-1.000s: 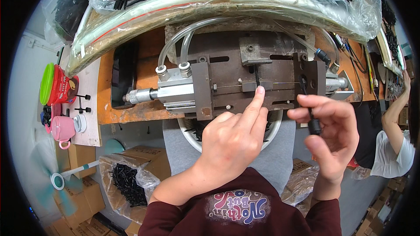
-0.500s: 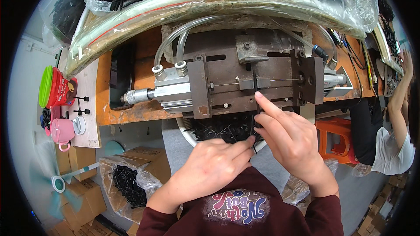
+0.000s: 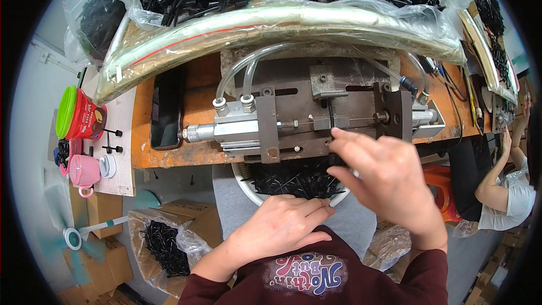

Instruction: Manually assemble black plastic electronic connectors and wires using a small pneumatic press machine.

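Observation:
A thin black plastic rod (image 3: 332, 108) lies front to back across the small grey block in the middle of a metal clamping fixture (image 3: 307, 135). My right hand (image 3: 387, 175) is at its near end, index fingertip against the rod and thumb below, with the rod's thicker dark end between them. My left hand (image 3: 285, 220) rests over the near rim of a white basin (image 3: 244, 183) full of black plastic pieces (image 3: 293, 179). Its fingers lie stretched out side by side, thumb apart, and nothing shows in it; the fingertips touch or hover over the pieces.
A plastic-lined tray (image 3: 271, 25) heaped with black pieces stands behind the fixture. Clear air hoses (image 3: 231, 68) arch over it. A phone (image 3: 167, 110) lies left on the orange bench (image 3: 145, 157). Left stand a red tub (image 3: 84, 114) and pink cup (image 3: 84, 170). Another person (image 3: 502, 192) sits right.
The rod has left my left hand, whose fingers have straightened. My right hand has turned, its thumb dropping lower beside the rod. The whole view has shifted, showing more of the far tray.

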Demonstrator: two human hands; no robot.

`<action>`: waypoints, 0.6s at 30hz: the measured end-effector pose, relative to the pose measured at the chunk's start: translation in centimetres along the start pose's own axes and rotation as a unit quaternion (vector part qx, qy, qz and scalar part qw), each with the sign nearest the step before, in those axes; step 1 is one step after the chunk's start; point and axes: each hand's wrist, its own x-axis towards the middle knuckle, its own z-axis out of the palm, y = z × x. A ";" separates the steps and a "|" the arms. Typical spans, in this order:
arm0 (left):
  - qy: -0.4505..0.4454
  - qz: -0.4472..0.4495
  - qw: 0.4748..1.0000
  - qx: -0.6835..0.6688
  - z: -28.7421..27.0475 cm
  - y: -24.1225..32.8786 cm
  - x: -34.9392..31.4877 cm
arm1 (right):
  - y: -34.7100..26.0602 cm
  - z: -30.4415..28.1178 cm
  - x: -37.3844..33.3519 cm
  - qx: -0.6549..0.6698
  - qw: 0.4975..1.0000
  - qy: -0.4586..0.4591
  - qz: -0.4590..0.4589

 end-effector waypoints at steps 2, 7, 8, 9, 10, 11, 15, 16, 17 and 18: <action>0.008 0.001 1.000 -0.001 0.2 -0.2 -0.3 | 0.6 -1.7 1.9 0.011 0.998 0.069 -0.007; 0.024 0.000 1.000 -0.004 0.4 0.1 -0.8 | 4.2 -5.1 10.5 -0.203 0.935 0.246 -0.157; 0.027 0.004 1.000 -0.004 0.3 0.3 -0.8 | 5.1 -5.9 12.3 -0.252 0.907 0.259 -0.216; 0.031 -0.003 1.000 -0.003 0.4 0.4 -1.1 | 5.8 -6.3 13.7 -0.337 0.887 0.214 -0.233; 0.035 0.000 0.999 -0.005 0.5 0.4 -1.2 | 5.8 -6.5 14.9 -0.309 0.918 0.123 -0.218; 0.038 0.002 0.999 -0.006 0.6 0.4 -1.2 | 6.8 -6.2 16.5 -0.322 0.905 0.105 -0.259; 0.042 0.008 0.999 -0.015 1.1 0.1 -1.6 | 8.6 -4.3 19.1 -0.340 0.912 -0.018 -0.228; 0.042 0.004 0.999 -0.016 1.1 0.1 -1.8 | 8.0 -4.9 19.1 -0.333 0.917 -0.031 -0.218; 0.041 0.002 0.999 -0.018 1.1 0.1 -2.0 | 7.7 -5.1 19.0 -0.328 0.921 -0.044 -0.207; 0.041 0.000 0.999 -0.018 1.1 0.1 -2.1 | 7.8 -5.0 19.1 -0.320 0.923 -0.049 -0.210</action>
